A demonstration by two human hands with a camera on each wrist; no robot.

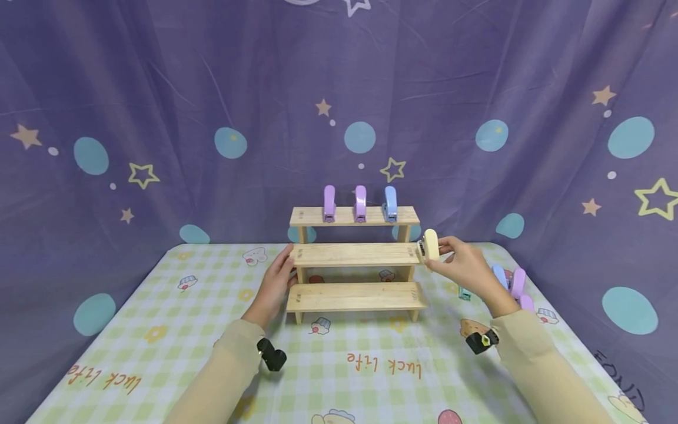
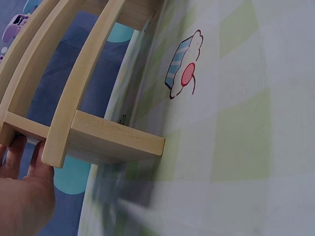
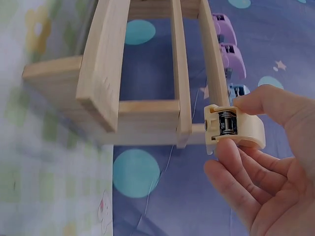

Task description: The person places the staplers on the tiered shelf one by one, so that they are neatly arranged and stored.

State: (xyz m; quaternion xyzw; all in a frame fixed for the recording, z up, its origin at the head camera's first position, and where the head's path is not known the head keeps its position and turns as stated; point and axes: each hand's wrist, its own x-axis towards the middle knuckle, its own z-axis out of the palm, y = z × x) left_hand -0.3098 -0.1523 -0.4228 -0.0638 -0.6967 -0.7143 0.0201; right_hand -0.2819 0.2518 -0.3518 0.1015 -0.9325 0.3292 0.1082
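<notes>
In the head view a wooden three-step display rack (image 1: 356, 254) stands on the table. My left hand (image 1: 273, 282) holds its left end at the middle step; the left wrist view shows the fingertips (image 2: 38, 160) against the side wood. Between thumb and fingers my right hand (image 1: 466, 268) pinches a pale yellow stapler (image 1: 431, 244), upright beside the right end of the middle step. The right wrist view shows the stapler's (image 3: 251, 130) open-sided metal mechanism. On the top step stand two purple staplers (image 1: 329, 203) and a blue stapler (image 1: 391, 203) in a row.
Behind the right forearm lie several more staplers, purple (image 1: 518, 282), blue (image 1: 498, 274) and green (image 1: 464, 293), partly hidden. A checked cloth (image 1: 212, 306) covers the table. A purple patterned curtain (image 1: 275, 88) hangs close behind the rack and along both sides.
</notes>
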